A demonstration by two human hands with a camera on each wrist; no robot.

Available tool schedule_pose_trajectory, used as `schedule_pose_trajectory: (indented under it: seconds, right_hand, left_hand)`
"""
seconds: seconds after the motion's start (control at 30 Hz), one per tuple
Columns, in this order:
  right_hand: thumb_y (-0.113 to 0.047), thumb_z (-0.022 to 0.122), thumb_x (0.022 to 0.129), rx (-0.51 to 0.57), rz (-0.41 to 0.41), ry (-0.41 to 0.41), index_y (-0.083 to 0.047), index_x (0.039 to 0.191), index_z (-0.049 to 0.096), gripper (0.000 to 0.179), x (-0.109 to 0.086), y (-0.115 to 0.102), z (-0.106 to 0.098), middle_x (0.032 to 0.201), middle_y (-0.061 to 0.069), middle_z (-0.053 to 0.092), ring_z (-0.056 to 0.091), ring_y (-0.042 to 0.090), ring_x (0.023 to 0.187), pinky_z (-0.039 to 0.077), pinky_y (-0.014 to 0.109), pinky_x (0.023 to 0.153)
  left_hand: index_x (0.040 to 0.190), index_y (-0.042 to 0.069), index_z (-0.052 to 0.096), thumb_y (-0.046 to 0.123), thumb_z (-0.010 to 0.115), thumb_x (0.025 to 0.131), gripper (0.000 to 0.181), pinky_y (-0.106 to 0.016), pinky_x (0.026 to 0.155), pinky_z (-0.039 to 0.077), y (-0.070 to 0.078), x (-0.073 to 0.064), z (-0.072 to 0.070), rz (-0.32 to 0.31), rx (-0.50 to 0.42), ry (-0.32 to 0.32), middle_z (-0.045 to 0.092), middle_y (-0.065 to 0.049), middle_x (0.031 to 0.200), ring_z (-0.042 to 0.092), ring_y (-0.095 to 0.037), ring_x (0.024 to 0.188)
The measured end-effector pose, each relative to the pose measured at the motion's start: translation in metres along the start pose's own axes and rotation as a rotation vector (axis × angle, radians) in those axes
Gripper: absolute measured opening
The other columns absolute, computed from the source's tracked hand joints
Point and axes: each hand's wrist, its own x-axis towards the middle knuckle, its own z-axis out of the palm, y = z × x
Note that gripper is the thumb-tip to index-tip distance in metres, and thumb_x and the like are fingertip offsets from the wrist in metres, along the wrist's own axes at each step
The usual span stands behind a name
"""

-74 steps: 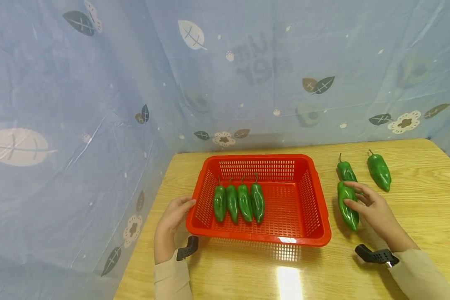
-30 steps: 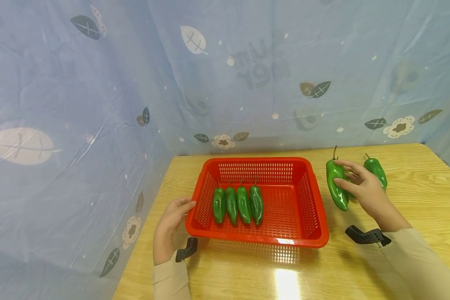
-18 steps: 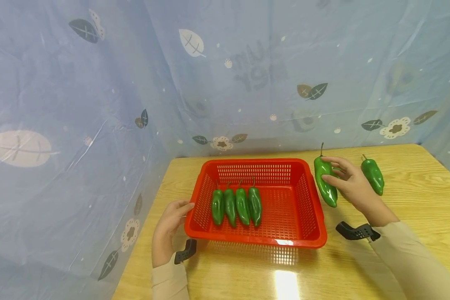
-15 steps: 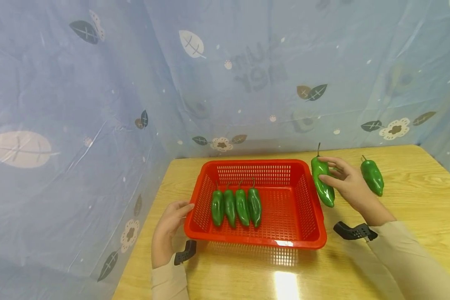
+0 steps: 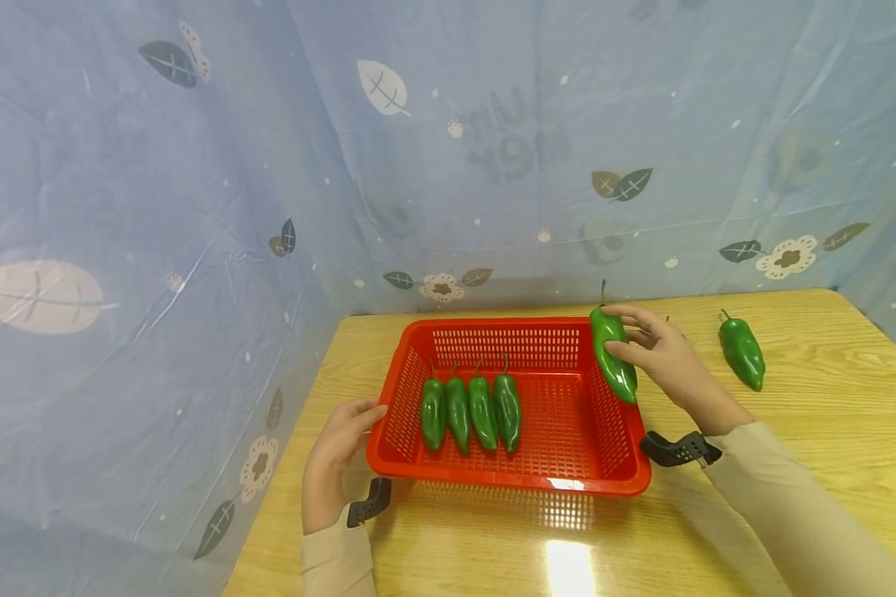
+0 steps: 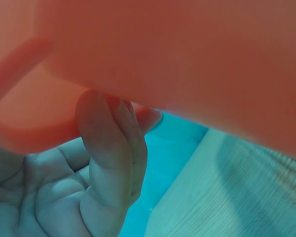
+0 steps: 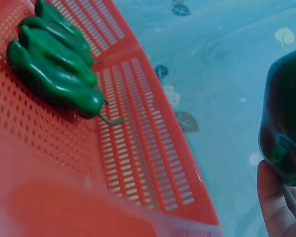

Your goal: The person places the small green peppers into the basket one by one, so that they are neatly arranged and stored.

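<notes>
My right hand (image 5: 664, 358) pinches a glossy green chili pepper (image 5: 614, 365) between thumb and fingers. The pepper is held stem away from me, over the right rim of the red plastic basket (image 5: 508, 479). In the right wrist view the held pepper (image 7: 288, 113) is dark and cut off at the edge. My left hand (image 5: 339, 444) grips the basket's left rim; the left wrist view shows its fingers (image 6: 106, 143) curled up under the edge. Several green peppers (image 5: 459, 414) lie side by side in the basket's left half, stems pointing away.
Another green pepper (image 5: 742, 352) lies at the right of the wooden table (image 5: 814, 414). One more is mostly hidden behind my right hand, only its stem tip showing. A blue patterned sheet (image 5: 493, 166) hangs behind the table and along its left side.
My right hand took a pepper from the table at the right, lifted it and carried it left to the basket's right rim. The left hand has kept its hold on the basket.
</notes>
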Motion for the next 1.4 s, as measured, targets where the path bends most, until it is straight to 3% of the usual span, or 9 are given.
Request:
schedule_pose_trajectory:
  seconds: [0.2,0.43,0.57,0.67,0.77,0.93,1.1,1.27,1.4]
  right_hand:
    - [-0.014,0.059,0.094,0.026,0.035,-0.028,-0.008,0.137,0.043,0.047,0.007,-0.003,0.009,0.129,0.011,0.046,0.052,-0.001,0.107,0.053,0.022,0.076]
    - [-0.016,0.061,0.093,0.077,0.097,-0.053,-0.008,0.138,0.042,0.049,0.016,-0.001,0.019,0.137,0.02,0.039,0.05,0.02,0.114,0.054,0.025,0.075]
    - [-0.014,0.061,0.093,0.101,0.105,-0.063,-0.005,0.138,0.041,0.05,0.022,0.001,0.027,0.139,0.025,0.038,0.054,0.02,0.11,0.055,0.027,0.075]
    - [-0.013,0.061,0.092,0.112,0.12,-0.065,-0.004,0.138,0.041,0.051,0.026,0.001,0.033,0.137,0.026,0.04,0.056,0.016,0.104,0.054,0.027,0.074]
    - [-0.011,0.062,0.091,0.108,0.141,-0.069,-0.004,0.137,0.042,0.05,0.03,0.001,0.039,0.137,0.027,0.04,0.056,0.02,0.104,0.054,0.027,0.074]
    - [-0.012,0.062,0.091,0.089,0.182,-0.094,-0.005,0.137,0.043,0.051,0.033,0.002,0.048,0.142,0.027,0.037,0.052,0.036,0.113,0.052,0.028,0.075]
    - [-0.015,0.063,0.091,0.088,0.246,-0.124,-0.013,0.137,0.044,0.05,0.035,0.003,0.056,0.144,0.024,0.033,0.049,0.039,0.119,0.053,0.032,0.075]
    - [-0.014,0.062,0.091,0.052,0.281,-0.133,-0.012,0.137,0.046,0.049,0.038,0.004,0.062,0.146,0.026,0.029,0.042,0.041,0.127,0.052,0.034,0.078]
    - [-0.011,0.062,0.09,0.04,0.321,-0.148,-0.01,0.136,0.046,0.049,0.04,0.005,0.068,0.141,0.026,0.035,0.051,0.036,0.114,0.052,0.033,0.078]
  left_hand:
    - [0.119,-0.019,0.051,0.009,0.052,0.096,0.036,-0.03,0.074,0.057,0.001,0.0,0.0,0.003,0.0,-0.002,0.066,-0.017,0.098,0.065,-0.018,0.084]
    - [0.119,-0.018,0.051,0.009,0.052,0.096,0.036,-0.029,0.073,0.057,0.002,-0.001,0.0,0.0,0.0,0.002,0.066,-0.015,0.097,0.065,-0.016,0.083]
    - [0.119,-0.018,0.052,0.009,0.052,0.096,0.035,-0.029,0.074,0.056,0.001,-0.001,0.0,-0.01,0.004,0.011,0.066,-0.015,0.098,0.065,-0.016,0.084]
    - [0.118,-0.017,0.053,0.009,0.052,0.096,0.034,-0.029,0.075,0.056,0.002,-0.002,0.001,-0.018,0.014,0.023,0.066,-0.015,0.099,0.064,-0.016,0.084]
    - [0.118,-0.016,0.054,0.009,0.052,0.096,0.034,-0.03,0.075,0.056,0.002,-0.002,0.001,-0.023,0.017,0.03,0.066,-0.016,0.099,0.064,-0.016,0.085]
    - [0.118,-0.017,0.053,0.008,0.052,0.095,0.034,-0.029,0.073,0.057,0.002,-0.001,0.002,-0.017,0.011,0.031,0.066,-0.016,0.098,0.065,-0.016,0.084]
    - [0.119,-0.018,0.052,0.009,0.052,0.096,0.035,-0.029,0.072,0.056,0.001,-0.001,0.001,-0.017,0.005,0.022,0.066,-0.015,0.098,0.065,-0.016,0.083]
    - [0.119,-0.018,0.052,0.008,0.052,0.095,0.035,-0.029,0.072,0.057,0.002,-0.001,0.001,-0.019,0.0,0.019,0.066,-0.013,0.096,0.065,-0.016,0.083]
    - [0.118,-0.018,0.052,0.008,0.052,0.096,0.035,-0.029,0.072,0.057,0.002,-0.001,0.001,-0.016,-0.005,0.015,0.067,-0.012,0.095,0.065,-0.015,0.082]
